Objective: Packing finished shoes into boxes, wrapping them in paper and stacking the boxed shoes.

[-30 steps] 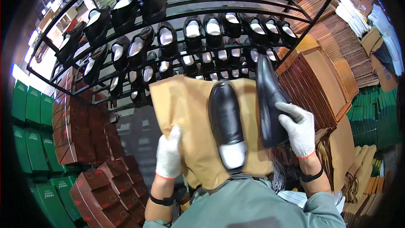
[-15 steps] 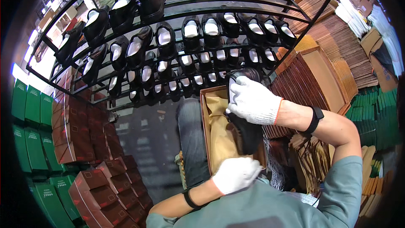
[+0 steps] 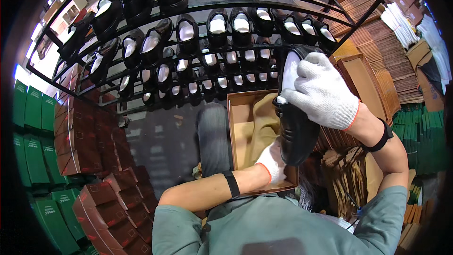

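Gripped in my gloved right hand (image 3: 323, 92) is a black leather shoe (image 3: 297, 139), raised over the right side of an open brown box (image 3: 240, 156). The shoe tilts toe-down, its pale insole facing left. My left hand (image 3: 273, 160), also in a white knit glove, reaches into the near part of the box beneath the shoe. The shoe hides its fingers, so what they touch does not show. Crumpled tan wrapping (image 3: 264, 123) lies inside the box, close to that hand.
Ahead stands a black metal rack (image 3: 250, 4) with rows of black shoes (image 3: 186, 28). Stacked brown boxes (image 3: 101, 208) and green boxes (image 3: 52, 217) line the left. On the right are an open brown tray-like box part (image 3: 363, 82), stacked cardboard (image 3: 384, 52) and green flat pieces (image 3: 415, 132).
My right hand has lifted the shoe up and to the right. My left hand has moved from the near edge into the box, and the tan wrapping has shifted right.
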Motion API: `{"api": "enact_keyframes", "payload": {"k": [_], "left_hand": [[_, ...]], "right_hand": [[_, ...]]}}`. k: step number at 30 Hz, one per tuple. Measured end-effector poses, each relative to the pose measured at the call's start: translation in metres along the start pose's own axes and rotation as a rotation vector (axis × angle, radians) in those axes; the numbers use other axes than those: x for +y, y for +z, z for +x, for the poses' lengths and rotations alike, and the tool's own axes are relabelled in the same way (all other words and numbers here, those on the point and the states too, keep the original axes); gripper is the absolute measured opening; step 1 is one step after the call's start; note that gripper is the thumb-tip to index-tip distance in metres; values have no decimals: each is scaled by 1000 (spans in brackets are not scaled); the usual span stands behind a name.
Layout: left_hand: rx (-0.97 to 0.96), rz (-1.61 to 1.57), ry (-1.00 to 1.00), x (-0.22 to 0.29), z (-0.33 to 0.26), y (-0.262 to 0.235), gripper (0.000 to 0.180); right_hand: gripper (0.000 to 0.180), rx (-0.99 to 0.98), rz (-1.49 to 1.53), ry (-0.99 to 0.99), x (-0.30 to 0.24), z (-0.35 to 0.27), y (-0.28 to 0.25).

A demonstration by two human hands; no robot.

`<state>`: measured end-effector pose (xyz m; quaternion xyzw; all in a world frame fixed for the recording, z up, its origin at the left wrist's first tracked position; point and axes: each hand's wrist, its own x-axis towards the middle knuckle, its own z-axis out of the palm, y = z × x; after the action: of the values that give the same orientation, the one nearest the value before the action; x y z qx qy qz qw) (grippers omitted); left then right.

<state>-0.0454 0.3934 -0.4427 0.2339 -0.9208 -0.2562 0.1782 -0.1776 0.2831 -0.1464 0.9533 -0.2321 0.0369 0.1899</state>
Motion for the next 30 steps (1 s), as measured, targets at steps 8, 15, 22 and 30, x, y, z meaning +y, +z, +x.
{"api": "enact_keyframes", "payload": {"k": [8, 15, 22, 30], "left_hand": [[44, 15, 251, 35, -37, -121, 17], [496, 151, -239, -5, -30, -148, 68], [155, 259, -204, -40, -4, -135, 73], [502, -609, -724, 22, -130, -84, 83]], "right_hand": [[17, -111, 330, 7, -53, -22, 102], [46, 233, 458, 672, -32, -80, 45], [28, 106, 22, 1465, -8, -306, 65], [42, 1313, 1099, 1526, -77, -219, 9]]}}
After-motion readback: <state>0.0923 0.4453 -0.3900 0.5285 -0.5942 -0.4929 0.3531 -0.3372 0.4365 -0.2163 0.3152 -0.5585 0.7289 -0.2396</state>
